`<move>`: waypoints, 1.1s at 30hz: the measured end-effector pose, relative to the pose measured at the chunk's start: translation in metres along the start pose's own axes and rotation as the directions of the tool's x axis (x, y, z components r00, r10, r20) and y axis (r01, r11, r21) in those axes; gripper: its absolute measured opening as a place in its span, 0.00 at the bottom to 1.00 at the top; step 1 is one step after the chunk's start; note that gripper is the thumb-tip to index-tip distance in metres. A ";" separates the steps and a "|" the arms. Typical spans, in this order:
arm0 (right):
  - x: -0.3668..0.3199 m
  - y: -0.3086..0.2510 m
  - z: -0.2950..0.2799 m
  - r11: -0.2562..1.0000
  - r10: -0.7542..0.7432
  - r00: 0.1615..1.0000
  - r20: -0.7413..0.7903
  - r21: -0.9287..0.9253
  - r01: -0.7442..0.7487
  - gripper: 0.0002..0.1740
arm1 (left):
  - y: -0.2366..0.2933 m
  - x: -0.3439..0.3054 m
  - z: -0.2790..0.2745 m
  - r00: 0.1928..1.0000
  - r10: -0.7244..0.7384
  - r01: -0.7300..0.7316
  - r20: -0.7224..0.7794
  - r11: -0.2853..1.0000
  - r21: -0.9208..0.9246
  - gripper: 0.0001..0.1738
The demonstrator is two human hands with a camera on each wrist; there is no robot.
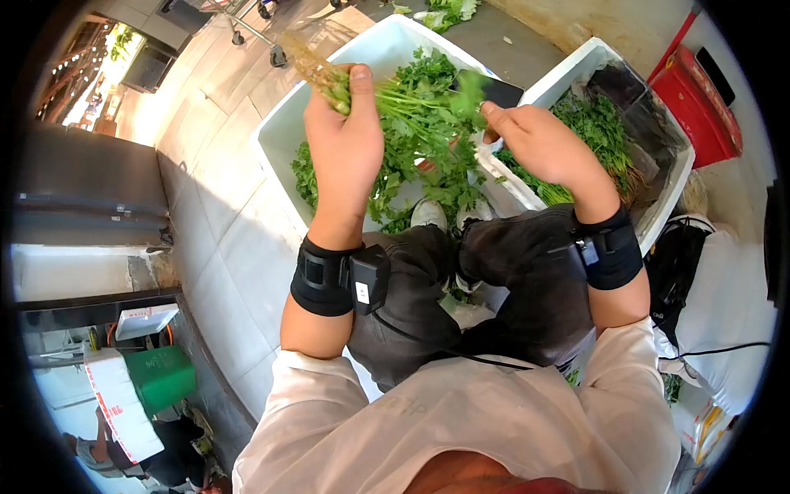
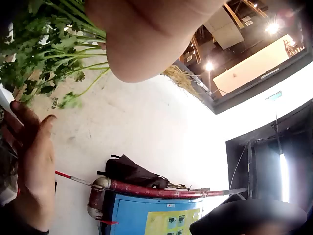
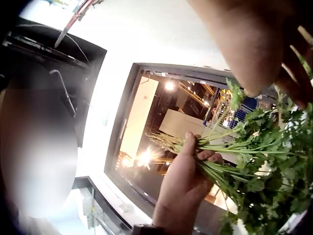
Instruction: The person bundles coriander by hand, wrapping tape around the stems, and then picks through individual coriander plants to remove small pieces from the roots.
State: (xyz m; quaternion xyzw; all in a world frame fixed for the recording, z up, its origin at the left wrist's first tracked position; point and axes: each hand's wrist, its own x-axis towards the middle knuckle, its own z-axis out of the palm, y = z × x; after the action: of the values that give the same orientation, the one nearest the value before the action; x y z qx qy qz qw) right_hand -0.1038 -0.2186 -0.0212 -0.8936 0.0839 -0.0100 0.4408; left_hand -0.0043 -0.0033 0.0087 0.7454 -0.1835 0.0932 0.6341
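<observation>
Near the roots, my left hand [image 1: 344, 144] grips a bunch of leafy green herbs [image 1: 411, 105], its pale roots pointing up and left; in the right wrist view the thumb lies across the stems [image 3: 234, 149]. My right hand [image 1: 547, 146] is beside the leafy end, by a blurred sprig [image 1: 471, 90]. In the left wrist view the right hand's thumb stands apart from its fingers, and no held thing shows. Below the bunch, more herbs lie in a white bin [image 1: 276, 136].
A second white bin [image 1: 685, 152] with herbs and dark sheeting stands at the right, beside a red box [image 1: 699, 103]. A dark flat object [image 1: 498, 90] shows behind the right hand. Wheeled legs [image 1: 278, 56] stand at upper left; a green container [image 1: 160, 379] is at lower left.
</observation>
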 end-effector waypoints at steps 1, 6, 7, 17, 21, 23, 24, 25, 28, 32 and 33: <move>0.001 0.003 -0.001 0.964 0.030 0.999 -0.017 -0.263 -0.033 0.37 | 0.002 0.000 0.000 1.000 0.003 -0.003 0.005 1.000 -0.006 0.17; -0.005 -0.005 -0.004 0.955 0.031 0.953 -0.303 -0.274 -0.118 0.29 | 0.000 0.000 0.002 1.000 0.004 -0.004 0.013 1.000 -0.026 0.16; -0.004 -0.005 -0.003 0.954 0.030 0.952 -0.303 -0.275 -0.117 0.29 | -0.002 0.000 0.001 1.000 0.005 -0.005 0.012 1.000 -0.027 0.16; -0.003 -0.030 0.008 0.841 -0.534 0.757 -0.376 -0.148 0.520 0.22 | 0.003 -0.004 0.006 0.989 0.003 0.001 0.147 0.999 -0.034 0.19; 0.003 -0.035 0.018 0.766 -0.643 0.722 -0.257 -0.230 0.600 0.29 | 0.009 -0.009 0.010 0.955 -0.007 0.051 0.297 0.989 -0.141 0.17; 0.008 -0.036 0.021 0.797 -0.604 0.765 -0.223 -0.160 0.582 0.23 | 0.015 -0.012 0.009 0.946 -0.090 0.158 0.311 0.967 -0.201 0.17; 0.010 -0.038 0.017 0.880 -0.474 0.871 -0.131 -0.031 0.474 0.20 | 0.014 -0.011 0.007 0.934 -0.105 0.182 0.341 0.962 -0.203 0.18; 0.012 -0.038 0.014 0.939 -0.334 0.943 -0.016 0.077 0.334 0.17 | 0.012 -0.010 0.007 0.921 -0.119 0.207 0.370 0.956 -0.207 0.18; 0.025 -0.024 0.019 0.857 -0.378 0.924 0.055 0.397 0.327 0.13 | 0.000 -0.003 0.001 0.886 -0.075 0.277 0.458 0.877 -0.393 0.19; 0.018 -0.034 0.017 0.770 -0.233 0.931 0.280 0.638 0.001 0.15 | -0.002 -0.006 -0.009 0.812 -0.124 0.388 0.571 0.845 -0.368 0.21; 0.021 -0.033 0.019 0.778 -0.233 0.925 0.299 0.629 -0.008 0.15 | -0.002 -0.008 -0.012 0.772 -0.133 0.408 0.622 0.853 -0.325 0.21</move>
State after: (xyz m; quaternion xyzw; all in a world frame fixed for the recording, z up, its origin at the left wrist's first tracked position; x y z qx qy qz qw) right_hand -0.0771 -0.1873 -0.0084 -0.6888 -0.0609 0.1003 0.7154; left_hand -0.0092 0.0094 0.0058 0.5923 -0.2708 -0.2766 0.7067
